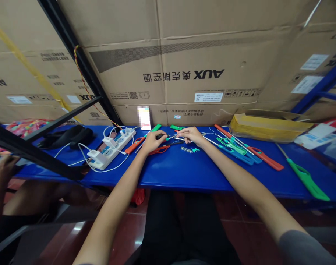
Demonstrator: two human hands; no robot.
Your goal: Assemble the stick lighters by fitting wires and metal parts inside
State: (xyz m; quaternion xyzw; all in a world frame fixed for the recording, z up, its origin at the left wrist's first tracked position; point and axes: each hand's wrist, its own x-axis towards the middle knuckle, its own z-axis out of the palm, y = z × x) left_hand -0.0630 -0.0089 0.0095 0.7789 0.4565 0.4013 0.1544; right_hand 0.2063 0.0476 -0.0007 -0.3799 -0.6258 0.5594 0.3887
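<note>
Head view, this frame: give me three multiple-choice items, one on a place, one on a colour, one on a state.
1. Where does the white power strip lie?
A. left of the left hand
B. right of the right hand
C. on the floor

2. What colour is the long-handled tool nearest the right end of the blue table?
A. red
B. green
C. black

3. What are the two hands doing?
A. resting flat and empty
B. both closed on a thin dark-handled tool between them
C. lifting the cardboard box

Answers: 1 A, the strip sits left of that hand; 2 B, its handle is plainly green; 3 B, both grips meet on the tool.
</note>
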